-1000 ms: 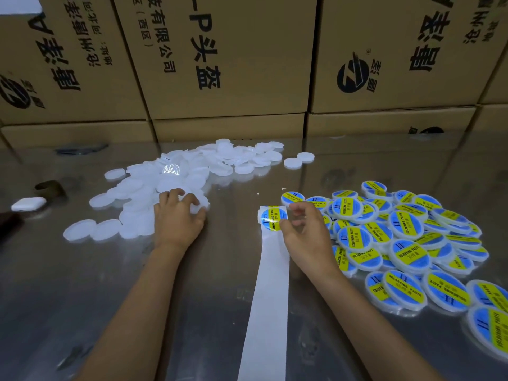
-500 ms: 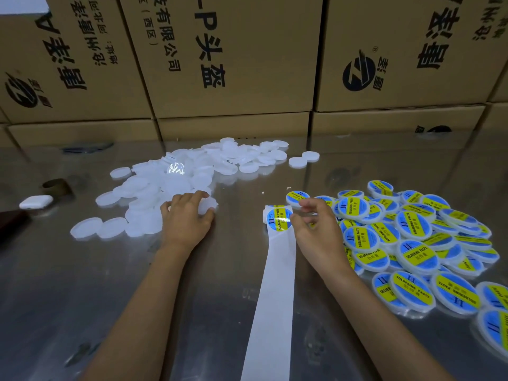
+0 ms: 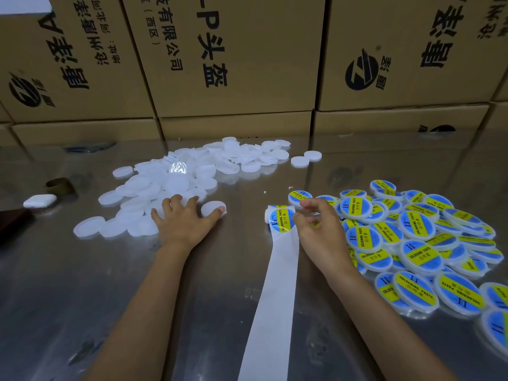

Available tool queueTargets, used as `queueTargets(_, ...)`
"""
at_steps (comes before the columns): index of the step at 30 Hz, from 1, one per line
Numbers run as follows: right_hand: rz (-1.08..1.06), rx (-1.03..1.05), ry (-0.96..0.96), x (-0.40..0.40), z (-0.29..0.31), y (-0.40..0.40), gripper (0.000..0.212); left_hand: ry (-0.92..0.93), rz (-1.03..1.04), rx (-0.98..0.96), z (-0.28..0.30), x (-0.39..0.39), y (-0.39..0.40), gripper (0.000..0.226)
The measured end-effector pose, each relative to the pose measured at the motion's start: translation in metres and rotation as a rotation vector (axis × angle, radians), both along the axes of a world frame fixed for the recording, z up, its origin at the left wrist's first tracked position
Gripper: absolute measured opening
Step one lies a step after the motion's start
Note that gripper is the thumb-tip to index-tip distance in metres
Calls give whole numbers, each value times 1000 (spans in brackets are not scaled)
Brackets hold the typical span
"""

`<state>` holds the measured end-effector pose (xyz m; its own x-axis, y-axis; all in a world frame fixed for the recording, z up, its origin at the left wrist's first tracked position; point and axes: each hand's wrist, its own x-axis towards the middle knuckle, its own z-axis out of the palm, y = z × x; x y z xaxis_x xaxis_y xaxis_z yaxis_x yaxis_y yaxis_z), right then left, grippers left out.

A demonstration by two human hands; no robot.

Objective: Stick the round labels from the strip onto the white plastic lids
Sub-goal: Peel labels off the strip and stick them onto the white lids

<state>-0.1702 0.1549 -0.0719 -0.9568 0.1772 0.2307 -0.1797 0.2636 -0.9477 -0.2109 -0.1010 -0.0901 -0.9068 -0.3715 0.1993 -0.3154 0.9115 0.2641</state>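
1. Resting palm-down on the reflective metal counter (image 3: 82, 284), the left hand (image 3: 184, 224) lies at the near edge of the heap of plain white round plastic lids (image 3: 176, 182); its fingers (image 3: 176, 203) are spread and nearly straight, and the thumb touches a single white lid (image 3: 211, 209) that sits apart from the heap, just right of the hand.
2. The right hand (image 3: 320, 232) is at the far end of the long white paper backing strip (image 3: 277, 292), which runs from the near edge of the view up to the middle of the counter.
3. A round blue label with a yellow band (image 3: 281, 220) sits on the strip's curled far end. The right fingers (image 3: 310, 204) are curled, and thumb and forefinger meet at the label's right edge; whether they pinch the label or only touch it cannot be told.
4. To the right of that hand lies a spread pile of labelled lids (image 3: 417, 243), each carrying the same blue and yellow label, many overlapping.
5. Two plain lids (image 3: 306, 159) lie touching each other just right of the white heap.
6. At the left edge of the counter are a small white rounded case (image 3: 39, 200) and, just behind it, a brown ring-shaped object (image 3: 59, 186).
7. Printed brown cardboard boxes (image 3: 233, 56) are stacked along the far side of the counter.
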Motion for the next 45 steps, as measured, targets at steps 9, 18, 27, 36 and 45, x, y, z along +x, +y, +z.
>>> queueTargets(9, -1, 12, -8, 0, 1, 0, 21, 109, -126, 46, 1, 0, 3, 55)
queueTargets(18, -41, 51, -4, -2, -1, 1, 18, 235, -265, 430, 6, 11, 28, 27)
queueTargets(27, 132, 71, -31, -3, -8, -6, 35, 266, -380, 1250, 32, 32, 63, 44)
queueTargets(36, 224, -36, -60, -1, -4, -7, 28, 243, -489, 1555, 40, 41, 86, 35)
queueTargets(45, 316, -86, -17, 2, 3, -7, 27, 279, -547, 1675, 41, 39, 91, 36)
